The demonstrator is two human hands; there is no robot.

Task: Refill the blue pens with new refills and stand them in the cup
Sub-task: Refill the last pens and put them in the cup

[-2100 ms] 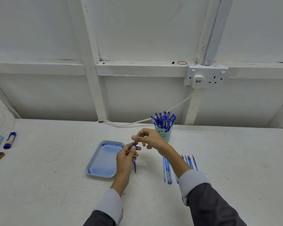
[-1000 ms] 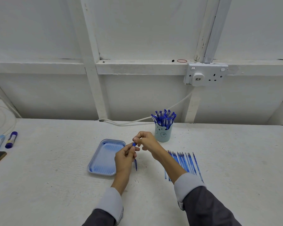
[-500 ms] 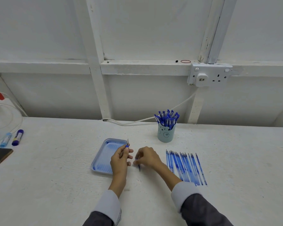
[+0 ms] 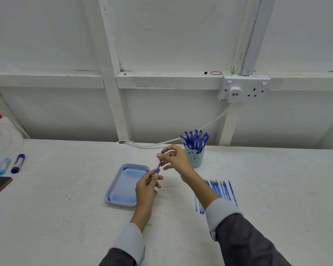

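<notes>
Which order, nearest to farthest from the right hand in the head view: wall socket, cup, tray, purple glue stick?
1. Cup, just beside the right hand
2. Tray, lower left
3. Wall socket, upper right
4. Purple glue stick, far left

On my feed both arms wear dark grey jacket sleeves, the left sleeve point(image 4: 115, 259) and the right sleeve point(image 4: 246, 242). Pale blue-grey shirt cuffs show below them: left cuff point(image 4: 130, 239), with a fine striped edge, and right cuff point(image 4: 221, 211). The left hand point(image 4: 146, 187) and right hand point(image 4: 178, 160) are bare.

No legible writing anywhere, only a drawn bear face on the cup point(image 4: 197, 159).
</notes>
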